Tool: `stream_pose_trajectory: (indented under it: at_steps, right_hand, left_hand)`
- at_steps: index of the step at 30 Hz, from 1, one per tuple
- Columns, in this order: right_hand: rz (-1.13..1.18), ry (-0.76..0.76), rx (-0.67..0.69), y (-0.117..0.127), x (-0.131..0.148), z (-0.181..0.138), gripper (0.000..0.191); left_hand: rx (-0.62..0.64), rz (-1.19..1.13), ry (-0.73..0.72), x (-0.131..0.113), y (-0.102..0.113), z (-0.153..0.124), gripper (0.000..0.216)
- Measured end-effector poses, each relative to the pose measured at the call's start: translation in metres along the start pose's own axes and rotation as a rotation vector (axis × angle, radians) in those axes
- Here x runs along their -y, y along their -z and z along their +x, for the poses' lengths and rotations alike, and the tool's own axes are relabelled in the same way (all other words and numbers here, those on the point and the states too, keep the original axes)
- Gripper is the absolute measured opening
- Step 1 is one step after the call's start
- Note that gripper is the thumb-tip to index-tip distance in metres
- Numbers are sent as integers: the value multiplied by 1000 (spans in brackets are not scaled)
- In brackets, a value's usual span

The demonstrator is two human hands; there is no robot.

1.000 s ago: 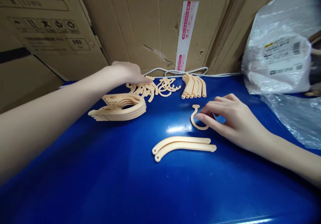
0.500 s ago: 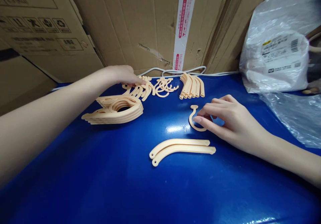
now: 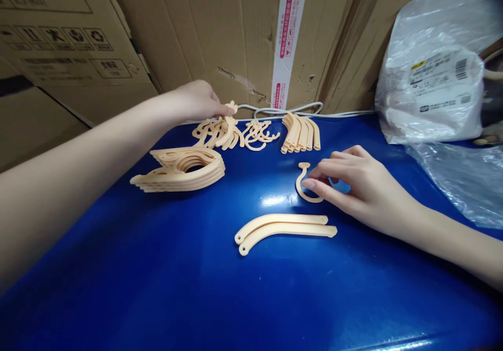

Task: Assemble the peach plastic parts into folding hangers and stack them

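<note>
My left hand reaches to the back and pinches a small beige plastic piece with a lobed end, raised over a heap of curved beige parts. The lower end of that piece merges with the heap, so its full shape is hard to see. My right hand rests on the blue table with thumb and fingers closed round the side of a beige hanger hook, which lies flat. In front of it two curved beige hanger arms lie side by side.
A stack of beige hanger-shaped pieces lies at the left. Several loose hooks and a row of curved arms are at the back. Behind run a white cable and a cardboard box. Plastic bags stand at the right.
My left hand has risen slightly, lifting the small beige piece up from the heap. My right hand and the hook have stayed in place.
</note>
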State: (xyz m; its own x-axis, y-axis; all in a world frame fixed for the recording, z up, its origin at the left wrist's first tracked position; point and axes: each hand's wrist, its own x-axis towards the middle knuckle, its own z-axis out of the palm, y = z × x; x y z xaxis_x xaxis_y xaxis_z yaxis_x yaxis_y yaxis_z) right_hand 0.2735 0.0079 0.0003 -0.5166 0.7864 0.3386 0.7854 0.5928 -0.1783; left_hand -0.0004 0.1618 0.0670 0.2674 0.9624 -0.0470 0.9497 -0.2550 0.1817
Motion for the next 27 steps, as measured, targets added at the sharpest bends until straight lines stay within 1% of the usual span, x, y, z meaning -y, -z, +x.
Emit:
stream_pose_trajectory:
  at_steps: [1, 2, 3, 4, 6, 7, 10, 13, 15, 20, 22, 27]
  right_hand:
    - [-2, -1, -2, 0, 0, 0, 34]
    - [-1, -3, -4, -1, 0, 0, 33]
    - [0, -5, -5, -1, 0, 0, 33]
    - [2, -6, -8, -1, 0, 0, 33]
    - [7, -11, -14, -2, -1, 0, 33]
    - [10, -13, -12, -2, -1, 0, 33]
    - [17, -15, -4, -2, -1, -1, 34]
    - [17, -20, 8, -1, -1, -1, 34]
    - [17, -22, 15, -1, -1, -1, 34]
    - [14, -18, 25, -2, -1, -1, 33]
    - [20, -20, 33, -2, -1, -1, 33]
    - [29, -19, 46, -2, -1, -1, 34]
  left_hand:
    - [-56, -24, -62, -4, 4, -5, 59]
    - [-55, -40, -97, -9, 8, -10, 56]
    - [-82, -51, -111, -13, 11, -15, 57]
    - [-63, -52, -145, -18, 14, -19, 58]
    - [48, -88, -281, -28, 14, -27, 58]
    - [98, -90, -325, -33, 12, -31, 57]
    - [259, -25, -439, -47, -1, -39, 51]
    - [329, -1, -484, -56, -19, -44, 40]
    - [349, 2, -479, -61, -28, -46, 37]
    - [377, 52, -464, -64, -36, -48, 38]
    - [361, 72, -463, -63, -37, -48, 39]
    - [270, 194, -492, -61, -39, -49, 42]
